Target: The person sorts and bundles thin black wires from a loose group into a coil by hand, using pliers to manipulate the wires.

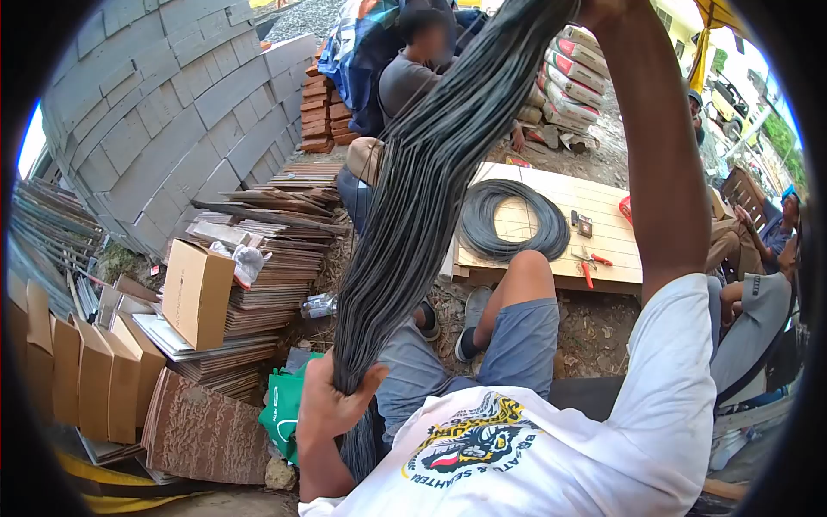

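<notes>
A long, thick bundle of dark grey wire (413,198) stretches slantwise from the top of the view down to my lap. Near its lower end, my left hand (338,396) is closed around it, thumb on the near side. My right arm is raised, and my right hand (603,10) grips the upper part of the bundle at the top edge, only partly in view. Behind the bundle, a round coil of wire (551,226) lies on a wooden bench (607,200). Red-handled pliers (591,261) and a small dark box (585,225) rest beside the coil.
Tiles are stacked at left near cardboard boxes (196,293) and a green bag (280,405). Grey blocks (172,112) form a wall behind. A person (409,82) sits across from me; other people (762,258) sit at right. Bricks (317,112) and sacks (573,77) stand farther back.
</notes>
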`<state>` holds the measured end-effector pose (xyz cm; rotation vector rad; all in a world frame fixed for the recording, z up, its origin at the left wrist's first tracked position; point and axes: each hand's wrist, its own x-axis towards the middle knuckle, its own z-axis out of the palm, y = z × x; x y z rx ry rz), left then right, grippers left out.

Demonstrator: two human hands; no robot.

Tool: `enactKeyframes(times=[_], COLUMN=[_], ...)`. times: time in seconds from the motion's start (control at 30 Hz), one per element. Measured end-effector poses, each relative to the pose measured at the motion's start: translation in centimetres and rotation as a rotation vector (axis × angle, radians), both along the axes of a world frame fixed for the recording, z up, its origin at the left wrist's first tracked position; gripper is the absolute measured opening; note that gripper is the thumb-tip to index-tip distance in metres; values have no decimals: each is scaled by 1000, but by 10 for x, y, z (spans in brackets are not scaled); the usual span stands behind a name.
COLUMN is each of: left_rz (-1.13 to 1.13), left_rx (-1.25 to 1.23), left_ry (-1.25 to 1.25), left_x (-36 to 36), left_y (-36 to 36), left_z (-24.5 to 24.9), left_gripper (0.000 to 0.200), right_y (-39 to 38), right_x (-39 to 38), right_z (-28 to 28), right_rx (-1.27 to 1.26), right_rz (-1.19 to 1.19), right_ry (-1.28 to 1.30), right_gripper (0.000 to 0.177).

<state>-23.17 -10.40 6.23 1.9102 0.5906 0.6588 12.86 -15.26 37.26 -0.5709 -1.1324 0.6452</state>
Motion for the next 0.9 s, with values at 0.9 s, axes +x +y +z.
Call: enactKeyframes(times=[0.9], left_rz=[-550], left_rx=[-210], left_ry=[576], left_x=[138], left_y=[-65], left_z=[-148], left_gripper=[88], right_y=[-175], right_x=[119], right_z=[-467], right_rx=[-416], right_rz=[-517], right_ry=[1128], right_gripper=[32])
